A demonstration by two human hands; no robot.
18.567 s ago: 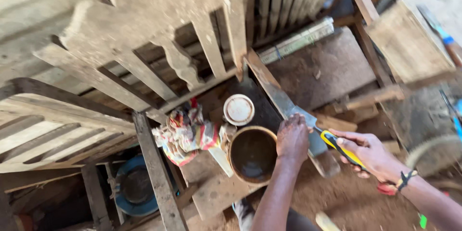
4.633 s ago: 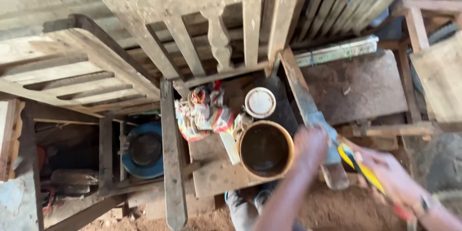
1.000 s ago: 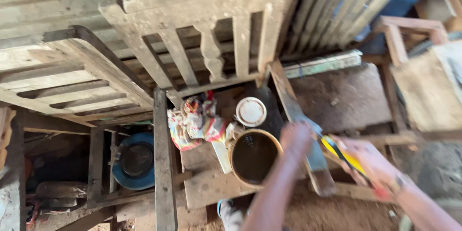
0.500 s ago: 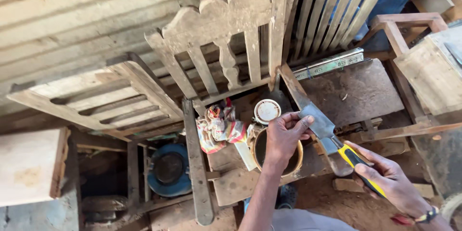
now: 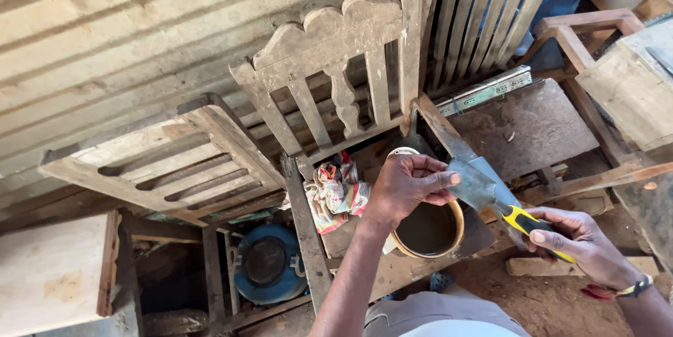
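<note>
Head view shows your right hand [image 5: 585, 242] clamped on the yellow-handled chisel [image 5: 491, 193], while your left hand [image 5: 406, 186] has its fingers [image 5: 438, 180] pinched on the blade at 9 o'clock of the handle. Keep fingertips behind the edge and test lightly across it. Below sits 1 bowl of dark liquid [image 5: 429, 228]; 1 patterned rag [image 5: 335, 193] lies at its 9 o'clock, 1 blue pan [image 5: 266, 263] lower left.
</note>
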